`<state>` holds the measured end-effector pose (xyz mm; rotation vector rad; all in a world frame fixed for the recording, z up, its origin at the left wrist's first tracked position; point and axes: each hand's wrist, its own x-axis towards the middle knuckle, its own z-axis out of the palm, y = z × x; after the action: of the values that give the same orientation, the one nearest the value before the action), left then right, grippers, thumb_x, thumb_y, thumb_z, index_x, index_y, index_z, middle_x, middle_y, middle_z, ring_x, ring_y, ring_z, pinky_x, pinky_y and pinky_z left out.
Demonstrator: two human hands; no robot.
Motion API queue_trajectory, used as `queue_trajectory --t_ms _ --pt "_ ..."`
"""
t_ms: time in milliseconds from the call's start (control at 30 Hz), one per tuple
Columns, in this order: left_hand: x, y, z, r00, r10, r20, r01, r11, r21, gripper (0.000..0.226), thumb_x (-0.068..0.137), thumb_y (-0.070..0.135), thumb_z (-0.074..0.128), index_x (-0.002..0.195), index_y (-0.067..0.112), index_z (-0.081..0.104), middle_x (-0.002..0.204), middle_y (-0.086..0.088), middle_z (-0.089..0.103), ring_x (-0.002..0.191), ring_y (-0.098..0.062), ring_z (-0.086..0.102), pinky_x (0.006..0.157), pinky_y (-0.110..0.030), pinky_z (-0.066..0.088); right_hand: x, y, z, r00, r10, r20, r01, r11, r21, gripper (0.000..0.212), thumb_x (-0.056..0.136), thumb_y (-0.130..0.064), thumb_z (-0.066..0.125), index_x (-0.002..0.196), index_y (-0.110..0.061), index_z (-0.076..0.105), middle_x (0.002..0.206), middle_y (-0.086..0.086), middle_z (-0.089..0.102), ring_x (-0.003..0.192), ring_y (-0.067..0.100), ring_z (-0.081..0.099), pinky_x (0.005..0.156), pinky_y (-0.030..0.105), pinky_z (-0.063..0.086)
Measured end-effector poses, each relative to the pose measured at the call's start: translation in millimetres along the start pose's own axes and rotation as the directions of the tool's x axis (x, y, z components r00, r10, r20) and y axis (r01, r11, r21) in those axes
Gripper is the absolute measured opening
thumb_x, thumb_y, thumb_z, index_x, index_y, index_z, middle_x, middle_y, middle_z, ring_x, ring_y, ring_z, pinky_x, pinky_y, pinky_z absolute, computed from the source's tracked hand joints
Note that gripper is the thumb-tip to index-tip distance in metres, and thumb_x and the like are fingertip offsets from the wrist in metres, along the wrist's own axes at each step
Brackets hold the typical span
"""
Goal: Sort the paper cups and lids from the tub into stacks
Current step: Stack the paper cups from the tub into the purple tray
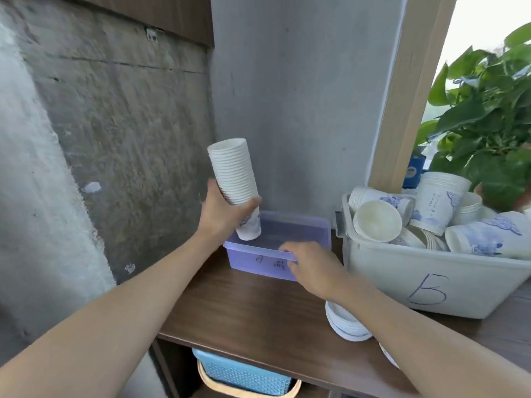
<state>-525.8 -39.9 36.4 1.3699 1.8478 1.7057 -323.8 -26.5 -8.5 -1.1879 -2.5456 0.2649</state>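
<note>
My left hand (221,214) grips a tall stack of white paper cups (234,173), tilted slightly, its bottom end hanging over the left part of a small purple plastic box (304,225). My right hand (310,265) rests on the box's front rim, fingers curled over the edge. At the right stands a grey tub marked "B" (408,280), filled with loose white cups with blue print (436,205) and several pale lids (377,221). A short stack of white lids (344,326) lies on the wooden shelf top under my right forearm.
The dark wooden shelf top (253,308) ends at a concrete wall on the left and behind. A green leafy plant (488,110) stands behind the tub beside a wooden post (402,96). A blue basket (238,374) sits on the shelf below.
</note>
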Motion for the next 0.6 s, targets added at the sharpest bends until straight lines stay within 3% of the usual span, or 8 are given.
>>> queue_trajectory --t_ms 100,267,400,600 --pt "17.4 -11.4 14.4 0.999 -0.047 0.021 0.046 0.998 0.049 0.074 0.067 0.029 0.089 0.122 0.016 0.041 0.116 -0.001 0.059 0.108 -0.021 0.060 0.089 -0.042 0.054 4.2 4.2 -1.3 0.999 -0.001 0.034 0.001 1.000 -0.022 0.027 0.092 -0.018 0.047 0.114 -0.030 0.059 0.099 0.003 0.064 0.088 0.029 0.058 0.067 0.030 0.040" --pt "32.1 -31.4 32.4 0.995 -0.064 0.070 0.061 0.997 0.047 0.077 0.067 0.019 0.089 0.127 0.015 0.041 0.116 0.002 0.057 0.109 -0.018 0.057 0.087 -0.034 0.049 7.9 8.3 -1.1 0.999 -0.019 0.048 0.020 1.000 -0.011 0.026 0.095 -0.020 0.046 0.115 -0.025 0.061 0.087 -0.001 0.060 0.083 0.026 0.055 0.069 0.031 0.043" --pt "38.2 -39.3 38.5 0.990 -0.096 0.105 0.089 0.994 0.064 0.076 0.070 0.017 0.088 0.129 0.011 0.040 0.110 0.002 0.054 0.104 -0.017 0.057 0.083 -0.028 0.044 7.7 11.0 -4.0 0.997 -0.011 0.080 0.012 1.000 -0.007 0.026 0.094 -0.029 0.050 0.119 -0.028 0.059 0.103 -0.001 0.067 0.096 0.025 0.059 0.075 0.030 0.044" --pt "43.0 -43.6 40.4 0.989 -0.064 0.132 0.056 0.996 0.062 0.077 0.072 0.016 0.087 0.132 0.013 0.038 0.113 0.002 0.053 0.104 -0.016 0.056 0.084 -0.029 0.045 8.7 11.5 1.4 1.000 0.008 0.029 -0.008 1.000 -0.022 0.021 0.098 -0.031 0.044 0.109 -0.024 0.061 0.102 -0.001 0.069 0.095 0.026 0.059 0.073 0.032 0.046"
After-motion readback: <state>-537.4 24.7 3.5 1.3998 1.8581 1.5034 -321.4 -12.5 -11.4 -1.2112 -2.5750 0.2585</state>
